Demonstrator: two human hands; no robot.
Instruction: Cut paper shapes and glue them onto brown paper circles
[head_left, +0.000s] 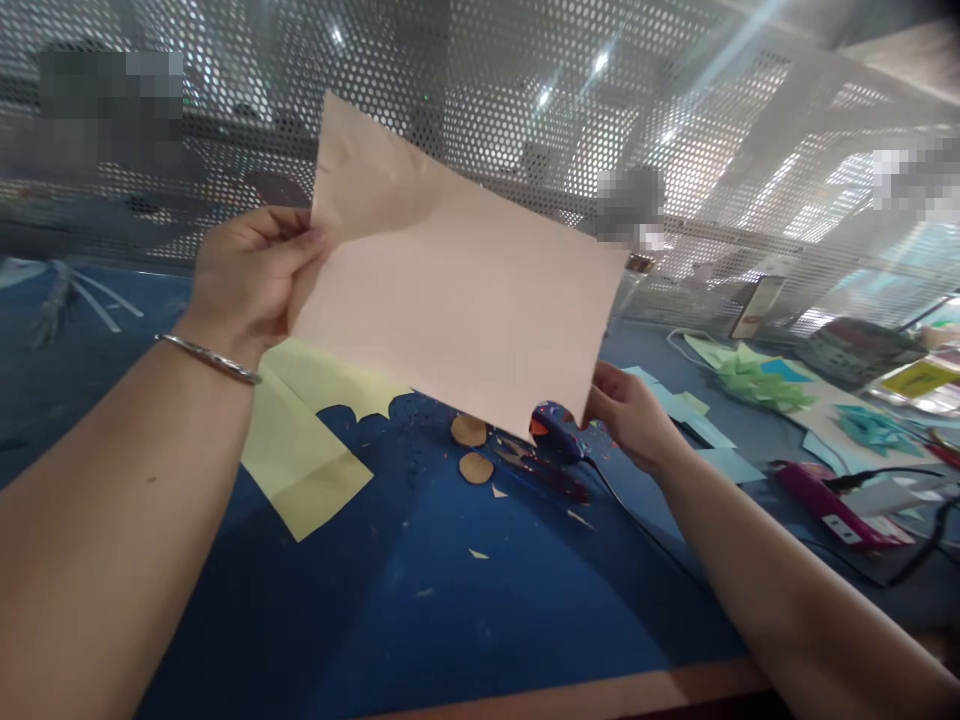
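Note:
A large pale pink sheet of paper (465,300) is held up, tilted, above the blue table. My left hand (251,265) pinches its left edge between thumb and fingers. At the lower right corner, my right hand (626,410) grips the same sheet; bites are cut out of the edge beside it. Beneath the sheet lie two brown paper discs (475,467), a pair of scissors (551,475) and a dark blue corded tool (559,438), partly covered by the paper. Yellow paper (307,470) with a scalloped cut edge rests under my left hand.
A perforated metal screen (480,90) rises behind the blue table (450,620). At right are a magenta power strip (840,505) with cables, green paper pieces (757,375), teal paper pieces (874,430) and light blue sheets (724,465). Paper scraps (478,554) dot the table.

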